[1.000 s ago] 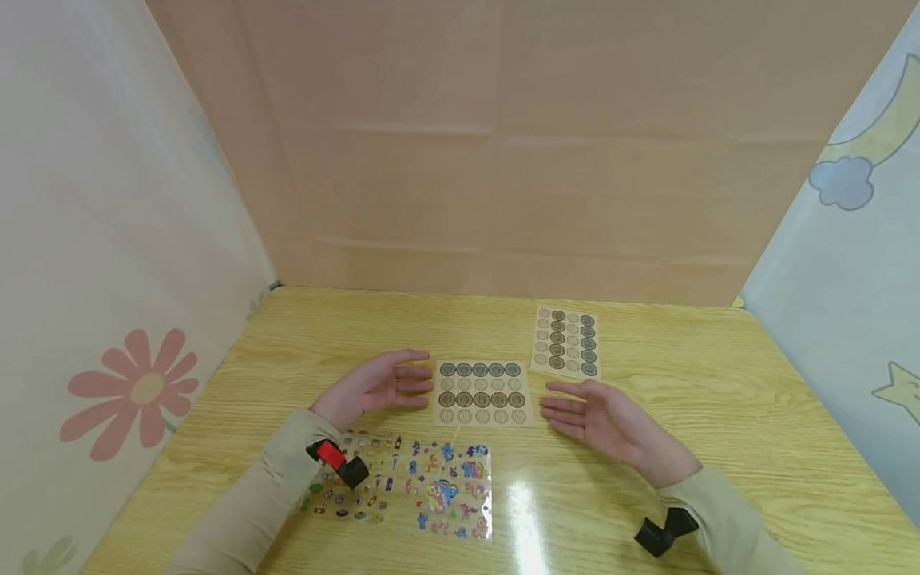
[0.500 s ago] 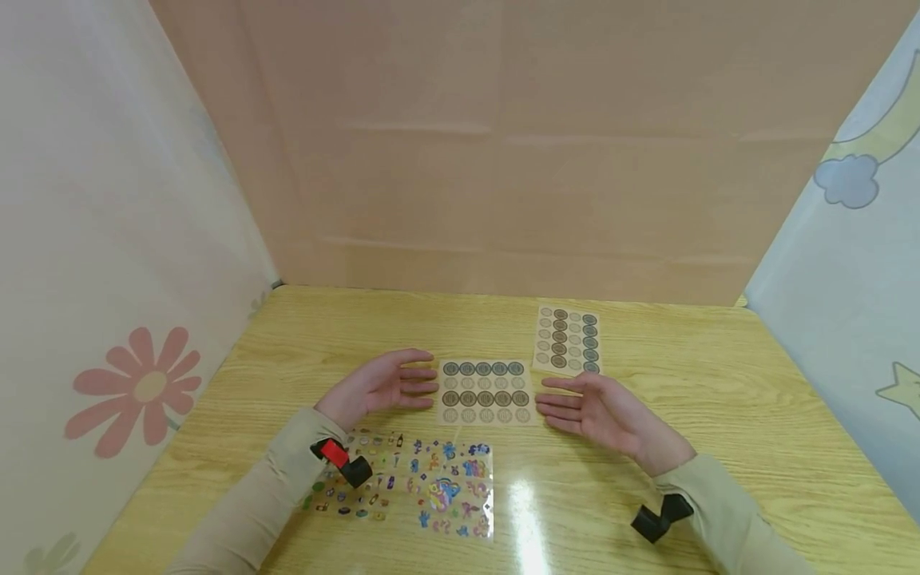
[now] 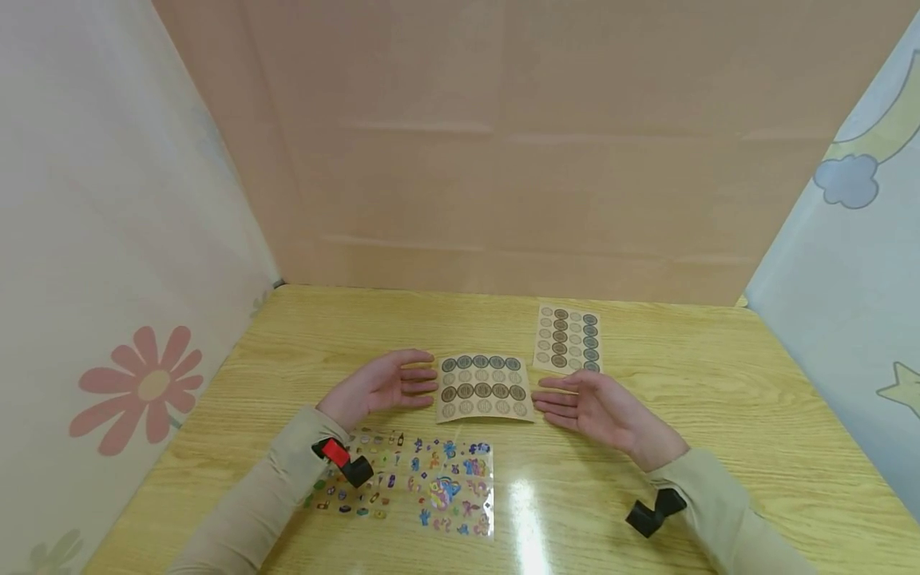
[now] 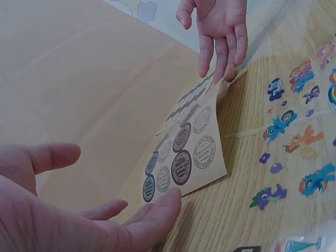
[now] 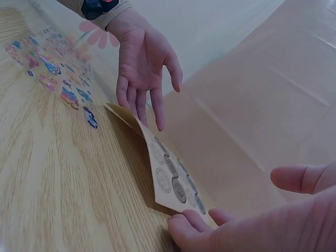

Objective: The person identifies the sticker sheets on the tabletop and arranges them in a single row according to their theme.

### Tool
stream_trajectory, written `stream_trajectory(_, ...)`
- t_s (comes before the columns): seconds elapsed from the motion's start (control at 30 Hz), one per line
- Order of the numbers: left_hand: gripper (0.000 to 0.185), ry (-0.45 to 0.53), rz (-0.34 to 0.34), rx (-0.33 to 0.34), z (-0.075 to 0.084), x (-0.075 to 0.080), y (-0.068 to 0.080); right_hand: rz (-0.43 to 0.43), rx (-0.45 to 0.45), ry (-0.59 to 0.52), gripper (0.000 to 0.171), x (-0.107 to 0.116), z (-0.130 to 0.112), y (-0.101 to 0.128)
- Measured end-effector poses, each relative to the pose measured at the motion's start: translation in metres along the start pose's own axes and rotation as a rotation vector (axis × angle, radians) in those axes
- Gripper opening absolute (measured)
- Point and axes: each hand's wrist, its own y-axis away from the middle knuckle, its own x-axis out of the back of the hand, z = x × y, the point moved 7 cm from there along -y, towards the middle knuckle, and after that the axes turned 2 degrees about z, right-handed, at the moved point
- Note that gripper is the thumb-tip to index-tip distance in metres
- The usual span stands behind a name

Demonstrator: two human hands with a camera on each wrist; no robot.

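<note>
Between the hands, a brown kraft sticker sheet (image 3: 483,383) with rows of round stamp-like labels bows upward in the middle. At its left edge the left hand (image 3: 384,389) has its fingers extended, fingertips right at the paper. From the opposite side the right hand (image 3: 604,415) brings extended fingertips to the right edge. Both palms face inward, thumbs held apart from the sheet. In the left wrist view the curved sheet (image 4: 184,152) stands off the tabletop near its middle. The right wrist view shows a shadowed gap under the arched sheet (image 5: 173,178).
A second kraft sticker sheet (image 3: 568,337) lies flat behind the right hand. Nearer the person, a clear sheet of colourful cartoon stickers (image 3: 460,491) lies on the wooden table (image 3: 683,359), partly under the left forearm. A tan backdrop (image 3: 496,160) rises behind the table.
The sheet between the hands lay flat and now arches upward. The right hand has shifted slightly left to its edge, while the left hand has barely moved.
</note>
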Motion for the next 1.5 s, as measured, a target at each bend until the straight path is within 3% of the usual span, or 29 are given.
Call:
stream_trajectory(0.43, 0.046, -0.005, 0.001, 0.003, -0.006, 0.002, -0.004, 0.070, 0.034, -0.033, 0.042, 0.002, 0.011, -0.017)
stream_trajectory(0.77, 0.047, -0.011, -0.010, -0.006, -0.007, 0.000, -0.004, 0.009, 0.045, 0.057, 0.050, -0.008, 0.017, -0.024)
stream_trajectory(1.0, 0.047, -0.009, -0.013, 0.002, -0.007, 0.001, -0.003, 0.052, 0.050, 0.054, 0.052, -0.012, 0.022, -0.027)
stream_trajectory(1.17, 0.047, -0.029, -0.019, -0.013, -0.005, -0.001, -0.002, 0.066, 0.101, 0.027, 0.050, -0.014, 0.010, -0.021)
stream_trajectory(1.33, 0.046, -0.061, -0.031, -0.037, -0.001, -0.005, -0.002, 0.029, 0.146, 0.045, 0.031, -0.019, -0.007, -0.012)
stream_trajectory(1.5, 0.040, -0.176, -0.083, -0.081, 0.003, -0.016, 0.001, 0.027, 0.152, 0.075, 0.027, -0.021, -0.015, -0.004)
